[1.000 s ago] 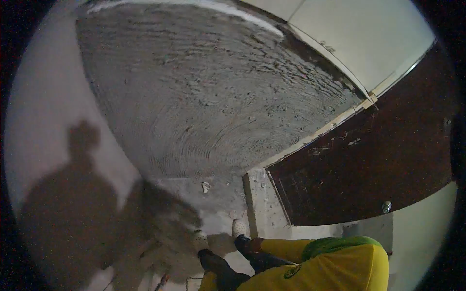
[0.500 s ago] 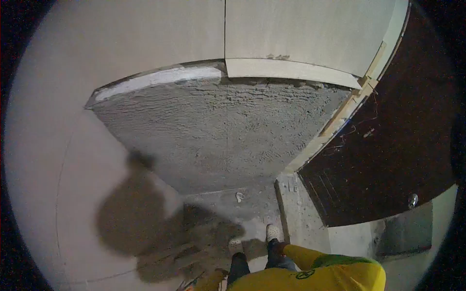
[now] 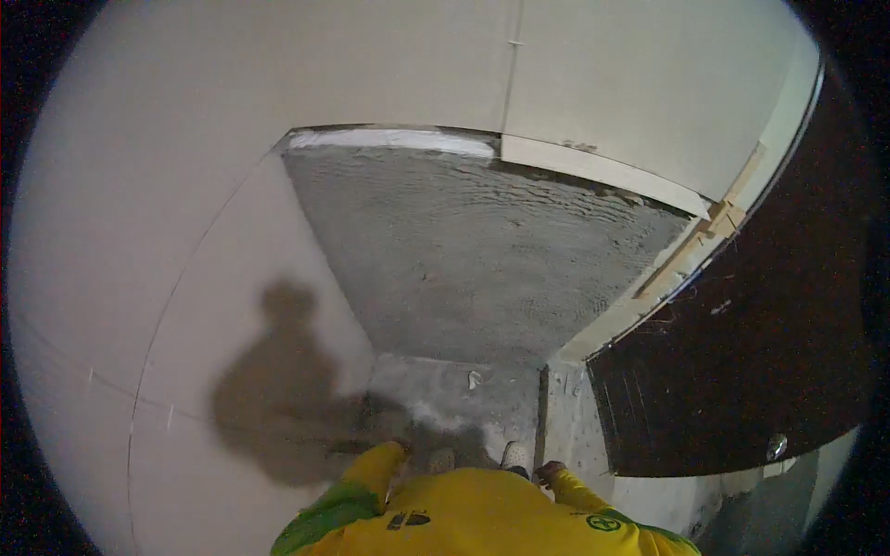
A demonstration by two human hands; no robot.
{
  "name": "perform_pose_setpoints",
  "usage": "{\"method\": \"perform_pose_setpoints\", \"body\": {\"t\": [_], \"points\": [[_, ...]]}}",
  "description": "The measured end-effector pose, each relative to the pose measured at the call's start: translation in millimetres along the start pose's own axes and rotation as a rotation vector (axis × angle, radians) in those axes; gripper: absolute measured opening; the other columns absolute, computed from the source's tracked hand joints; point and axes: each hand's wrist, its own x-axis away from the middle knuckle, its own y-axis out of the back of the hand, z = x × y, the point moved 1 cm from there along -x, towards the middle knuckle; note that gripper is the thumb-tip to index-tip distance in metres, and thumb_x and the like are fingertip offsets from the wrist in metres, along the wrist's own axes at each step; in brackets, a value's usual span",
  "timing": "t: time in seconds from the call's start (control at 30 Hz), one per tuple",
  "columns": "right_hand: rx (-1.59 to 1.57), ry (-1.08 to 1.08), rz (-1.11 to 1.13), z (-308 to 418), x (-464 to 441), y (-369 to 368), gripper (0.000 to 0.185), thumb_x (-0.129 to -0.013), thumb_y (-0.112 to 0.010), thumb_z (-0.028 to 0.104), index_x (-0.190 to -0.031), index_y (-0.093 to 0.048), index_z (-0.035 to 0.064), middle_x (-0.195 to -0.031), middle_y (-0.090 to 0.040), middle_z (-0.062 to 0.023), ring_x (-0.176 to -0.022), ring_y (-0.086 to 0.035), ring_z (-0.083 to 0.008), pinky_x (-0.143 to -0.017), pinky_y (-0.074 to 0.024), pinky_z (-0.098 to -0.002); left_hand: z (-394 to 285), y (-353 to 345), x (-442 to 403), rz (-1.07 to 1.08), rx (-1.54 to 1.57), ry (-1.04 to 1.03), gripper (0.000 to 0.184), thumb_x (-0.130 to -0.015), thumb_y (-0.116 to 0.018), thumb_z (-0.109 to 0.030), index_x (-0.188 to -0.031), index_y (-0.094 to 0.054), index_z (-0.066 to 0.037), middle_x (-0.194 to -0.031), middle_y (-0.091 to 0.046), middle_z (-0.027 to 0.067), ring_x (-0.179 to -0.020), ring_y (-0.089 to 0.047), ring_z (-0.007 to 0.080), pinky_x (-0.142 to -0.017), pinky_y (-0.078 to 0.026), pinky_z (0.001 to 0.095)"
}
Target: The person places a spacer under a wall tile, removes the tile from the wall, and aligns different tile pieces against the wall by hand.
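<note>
My left hand [image 3: 402,447] is barely visible past the end of a yellow sleeve, low in the head view. Its fingers are hidden, and whether it holds anything cannot be made out. My right hand [image 3: 549,470] hangs beside my body, close to the door frame's foot. It is small and dark, so its finger position is unclear. Ahead of me is a wall section covered with rough grey mortar [image 3: 464,250]. A white strip [image 3: 389,140] and a pale tile strip [image 3: 603,171] run along its top edge.
Large pale wall tiles [image 3: 185,185] surround the mortar. To the right stand a pale door frame [image 3: 649,296] with wooden pieces and a dark brown door [image 3: 742,371] with a metal knob [image 3: 777,447]. A small white scrap [image 3: 474,379] lies on the grey floor [image 3: 436,380].
My view has turned, so the wall section sits further right. My left arm has come forward into view, and my right hand now hangs beside my body. The mortar looks unchanged.
</note>
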Motion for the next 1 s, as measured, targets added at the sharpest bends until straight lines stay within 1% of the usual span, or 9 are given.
{"method": "perform_pose_setpoints", "body": {"t": [0.07, 0.13, 0.17, 0.27, 0.33, 0.47, 0.8, 0.93, 1.0], "points": [[-0.166, 0.045, -0.026, -27.8, -22.6, 7.4, 0.033, -0.076, -0.076, 0.028, -0.100, -0.064, 0.0091, -0.077, -0.068, -0.0058, -0.064, -0.064, -0.0232, -0.060, -0.0526, -0.0397, 0.6, 3.8, 3.2, -0.025, 0.014, -0.012, 0.025, -0.083, -0.061, -0.023, -0.101, -0.065, -0.007, -0.092, -0.064, 0.0076, -0.079, -0.056, 0.0211, -0.073, -0.047, 0.0358], [1.201, 0.988, -0.256, -26.2, -13.5, 15.1, 0.026, -0.082, -0.069, 0.027, -0.099, -0.064, 0.0087, -0.082, -0.067, -0.0058, -0.067, -0.063, -0.0229, -0.058, -0.0514, -0.0394, 0.9, 9.0, 5.4, -0.044, 0.027, -0.016, 0.024, -0.083, -0.062, -0.023, -0.101, -0.065, -0.007, -0.092, -0.064, 0.0074, -0.079, -0.056, 0.0206, -0.072, -0.047, 0.0354], [1.219, 1.001, -0.250, -19.1, -9.1, 15.7, 0.026, -0.082, -0.069, 0.027, -0.099, -0.064, 0.0087, -0.082, -0.067, -0.0058, -0.067, -0.063, -0.0229, -0.058, -0.0514, -0.0394, 1.5, 10.3, 6.8, -0.057, 0.033, -0.015, 0.024, -0.083, -0.062, -0.023, -0.101, -0.065, -0.007, -0.092, -0.064, 0.0073, -0.078, -0.056, 0.0204, -0.072, -0.047, 0.0352], [0.214, 0.050, 0.167, -0.5, 12.1, 11.4, 0.024, -0.087, -0.061, 0.024, -0.106, -0.063, 0.0107, -0.095, -0.068, -0.0050, -0.074, -0.064, -0.0235, -0.064, -0.0519, -0.0408, 10.2, 13.4, 11.8, -0.078, 0.052, -0.009, 0.024, -0.082, -0.063, -0.022, -0.101, -0.065, -0.007, -0.091, -0.064, 0.0070, -0.077, -0.056, 0.0197, -0.071, -0.047, 0.0347], [-0.208, -0.055, 0.106, -18.6, -29.9, 8.6, 0.026, -0.092, -0.051, 0.026, -0.111, -0.062, 0.0116, -0.101, -0.068, -0.0035, -0.075, -0.064, -0.0249, -0.066, -0.0516, -0.0430, 14.4, 16.9, 17.9, -0.096, 0.064, -0.003, 0.024, -0.082, -0.063, -0.022, -0.100, -0.065, -0.007, -0.090, -0.064, 0.0068, -0.077, -0.056, 0.0193, -0.071, -0.048, 0.0343], [0.929, 0.434, -0.009, -25.9, -94.6, 11.7, 0.029, -0.093, -0.048, 0.031, -0.107, -0.064, 0.0111, -0.095, -0.069, -0.0071, -0.071, -0.064, -0.0270, -0.060, -0.0509, -0.0440, 23.1, 20.8, 25.6, -0.115, 0.086, 0.011, 0.023, -0.082, -0.064, -0.021, -0.100, -0.065, -0.007, -0.089, -0.064, 0.0064, -0.075, -0.056, 0.0184, -0.069, -0.048, 0.0335], [-0.309, 0.126, 0.072, 11.9, -32.0, 23.8, 0.015, -0.083, -0.065, 0.023, -0.086, -0.066, 0.0089, -0.071, -0.063, -0.0107, -0.054, -0.057, -0.0266, -0.047, -0.0441, -0.0430, 44.4, 8.9, 27.9, -0.104, 0.127, 0.026, 0.022, -0.081, -0.066, -0.020, -0.098, -0.066, -0.006, -0.086, -0.064, 0.0053, -0.071, -0.056, 0.0162, -0.067, -0.049, 0.0315], [-0.268, 0.256, -0.139, 19.6, -5.3, 25.9, 0.015, -0.080, -0.069, 0.022, -0.084, -0.065, 0.0087, -0.070, -0.063, -0.0119, -0.054, -0.058, -0.0262, -0.047, -0.0448, -0.0424, 47.2, 10.1, 25.3, -0.093, 0.126, 0.024, 0.022, -0.080, -0.067, -0.019, -0.098, -0.066, -0.006, -0.085, -0.064, 0.0049, -0.070, -0.056, 0.0153, -0.066, -0.049, 0.0308], [0.184, 0.423, -0.048, 26.2, -19.0, 29.2, 0.017, -0.077, -0.072, 0.022, -0.084, -0.065, 0.0078, -0.070, -0.063, -0.0115, -0.053, -0.059, -0.0252, -0.046, -0.0457, -0.0417, 47.1, 12.7, 24.1, -0.095, 0.130, 0.011, 0.022, -0.080, -0.067, -0.019, -0.097, -0.066, -0.006, -0.085, -0.064, 0.0046, -0.069, -0.056, 0.0149, -0.065, -0.049, 0.0304]]}}
